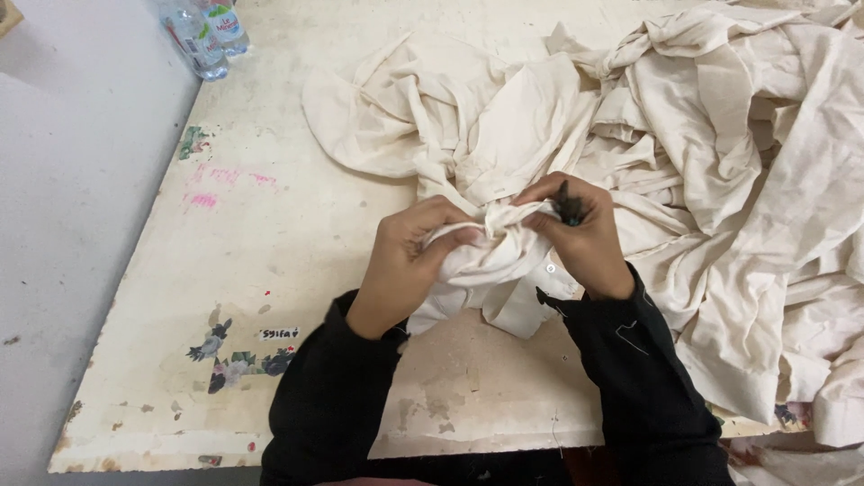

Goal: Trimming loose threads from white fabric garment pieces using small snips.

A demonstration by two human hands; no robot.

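Both grips are closed on one bunched fold of cream garment (pixel 490 256): the left hand (pixel 409 261) pinches it from the side to keep it taut, while the right hand (pixel 580 234) clamps the cloth together with a small dark tool (pixel 569 205), likely so the spot being worked stays raised and steady; black sleeves (pixel 333 396) come in over the near table (pixel 225 297) edge; bare, paint-flecked board lies open to the left, giving room to move; beyond and to the right a large heap of cream fabric (pixel 738 162) crowds the surface and spills over its right edge; two plastic water bottles (pixel 205 31) stand at the far left corner.
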